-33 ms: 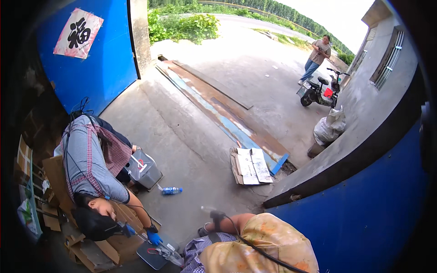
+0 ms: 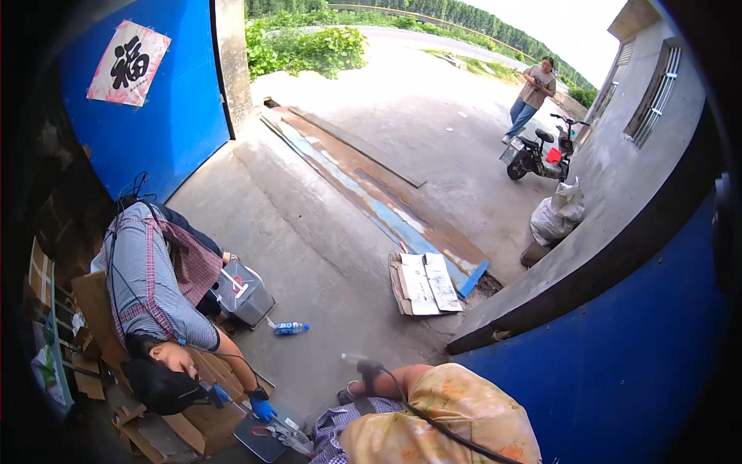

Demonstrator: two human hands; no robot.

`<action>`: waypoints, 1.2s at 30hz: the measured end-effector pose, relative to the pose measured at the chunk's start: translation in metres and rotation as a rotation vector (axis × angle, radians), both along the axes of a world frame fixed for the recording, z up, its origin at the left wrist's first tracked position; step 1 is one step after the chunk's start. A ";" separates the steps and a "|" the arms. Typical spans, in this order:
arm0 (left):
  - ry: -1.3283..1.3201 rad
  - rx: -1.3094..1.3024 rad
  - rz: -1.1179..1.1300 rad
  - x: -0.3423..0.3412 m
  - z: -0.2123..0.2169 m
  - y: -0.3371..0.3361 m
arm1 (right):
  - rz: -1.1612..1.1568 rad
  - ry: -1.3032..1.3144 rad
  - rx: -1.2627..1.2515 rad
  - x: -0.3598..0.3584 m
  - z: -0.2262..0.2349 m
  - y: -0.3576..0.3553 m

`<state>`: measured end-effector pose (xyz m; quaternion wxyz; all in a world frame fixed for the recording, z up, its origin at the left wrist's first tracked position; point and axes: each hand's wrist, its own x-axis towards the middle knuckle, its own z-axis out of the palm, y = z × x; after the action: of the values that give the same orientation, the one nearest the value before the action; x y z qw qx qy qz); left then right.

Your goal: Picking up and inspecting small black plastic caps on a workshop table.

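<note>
My right hand (image 2: pixel 347 394) shows only as a small dark shape at the end of my bare forearm (image 2: pixel 407 379), which comes out of a yellow, orange-patterned sleeve (image 2: pixel 452 406). Its fingers cannot be made out, nor whether they hold anything. A black device (image 2: pixel 371 374) with a cable sits at the wrist. Just beyond it is a blurred, pale, narrow thing (image 2: pixel 354 358). Purple checked cloth (image 2: pixel 352 421) lies below the hand. My left hand is out of sight. Nearest on the left is a dark flat board (image 2: pixel 259 438) with red-handled pliers or scissors (image 2: pixel 260 431) on it.
A co-worker (image 2: pixel 158 263) bends over at the left, a blue-gloved hand (image 2: pixel 263 407) above the board. Cardboard (image 2: pixel 182 429), a grey bucket (image 2: pixel 251 300) and a water bottle (image 2: pixel 291 328) are nearby. A blue door (image 2: pixel 610 363) stands right; farther off are a person (image 2: pixel 532 94) and scooter (image 2: pixel 541 151).
</note>
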<state>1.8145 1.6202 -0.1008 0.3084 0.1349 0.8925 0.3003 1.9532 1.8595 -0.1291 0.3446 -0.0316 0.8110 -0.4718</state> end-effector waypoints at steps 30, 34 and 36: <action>-0.016 -0.007 -0.099 -0.024 -0.005 0.007 | -0.074 0.010 0.016 -0.006 0.000 -0.004; -0.018 0.008 -0.094 -0.023 -0.007 0.003 | -0.057 -0.004 0.016 -0.008 0.002 -0.001; -0.028 -0.002 -0.085 -0.025 -0.005 0.001 | -0.069 -0.014 0.021 -0.006 0.001 0.005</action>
<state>1.7896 1.6213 -0.1060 0.3333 0.1682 0.8818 0.2881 1.9472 1.8644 -0.1284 0.3341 0.0032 0.8140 -0.4752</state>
